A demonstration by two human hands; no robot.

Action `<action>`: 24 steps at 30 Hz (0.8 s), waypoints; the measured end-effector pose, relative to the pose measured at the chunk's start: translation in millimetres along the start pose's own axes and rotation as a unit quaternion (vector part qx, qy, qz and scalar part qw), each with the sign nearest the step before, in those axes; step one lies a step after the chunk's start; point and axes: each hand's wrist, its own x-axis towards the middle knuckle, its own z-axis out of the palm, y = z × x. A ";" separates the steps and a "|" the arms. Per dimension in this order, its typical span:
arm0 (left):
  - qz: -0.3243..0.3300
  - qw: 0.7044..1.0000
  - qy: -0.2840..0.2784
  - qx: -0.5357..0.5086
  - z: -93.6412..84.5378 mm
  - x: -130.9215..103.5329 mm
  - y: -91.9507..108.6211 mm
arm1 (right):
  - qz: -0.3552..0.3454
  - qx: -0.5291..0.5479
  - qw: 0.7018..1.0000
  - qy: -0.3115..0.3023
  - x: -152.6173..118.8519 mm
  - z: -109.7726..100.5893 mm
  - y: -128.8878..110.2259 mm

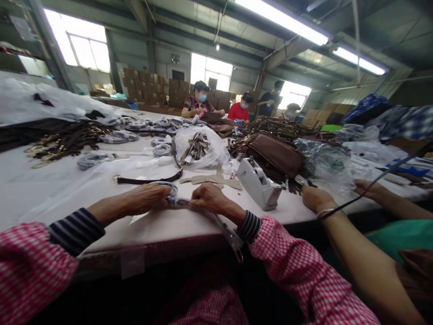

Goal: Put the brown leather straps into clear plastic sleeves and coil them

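at the table (165,231), left grip (150,197) and right grip (209,197) hold wrapped strap (183,202) between them.

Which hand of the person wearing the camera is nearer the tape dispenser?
Right. The right hand sits just left of the tape dispenser, not touching; the left hand is farther left.

Head camera, one, worn by the person: it looked forward and down across a white table (20,189) from the near edge. Foreground, close: the left hand (149,196) and right hand (209,198) lay just below mid-frame, their checked sleeves (30,262) entering from lower left and lower right; a neighbour's forearm (361,257) came in at right, also near. Background, well off: stacked cartons (144,85) and windows (211,67), whose glare left the far depth uncertain. Ceiling lamps (284,20) crossed the upper right.
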 end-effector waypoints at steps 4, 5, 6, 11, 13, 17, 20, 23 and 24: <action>0.006 1.000 0.011 0.007 1.2 -1.3 0.3 | -0.030 0.016 0.999 0.003 24.9 13.5 -11.2; 0.007 1.000 0.012 0.006 1.3 -1.4 0.1 | -0.036 0.018 0.999 0.004 30.6 15.4 -13.3; 0.008 1.000 0.012 0.005 1.2 -1.4 -0.1 | -0.041 0.019 0.999 0.003 35.5 16.6 -14.7; 0.004 1.000 0.013 0.003 -0.4 -1.5 -1.2 | -0.072 0.028 0.996 -0.032 39.4 8.5 -11.1; 0.002 1.000 0.009 0.003 -1.0 -1.9 -1.5 | -0.076 0.011 0.996 -0.049 28.5 1.4 -8.4; 0.000 1.000 0.003 -0.002 -1.2 -2.9 -2.7 | -0.011 -0.087 0.996 -0.031 3.3 -3.4 -7.3; -0.003 1.000 0.012 0.000 -0.7 -3.4 -3.7 | -0.003 -0.105 0.994 -0.003 1.2 4.2 -10.7; -0.004 1.000 0.015 0.005 -1.2 -6.3 -3.4 | -0.022 -0.088 0.996 0.003 12.6 11.4 -15.9; -0.003 1.000 0.017 0.006 -2.2 -8.3 -2.8 | -0.029 -0.080 0.996 0.003 16.9 12.1 -17.0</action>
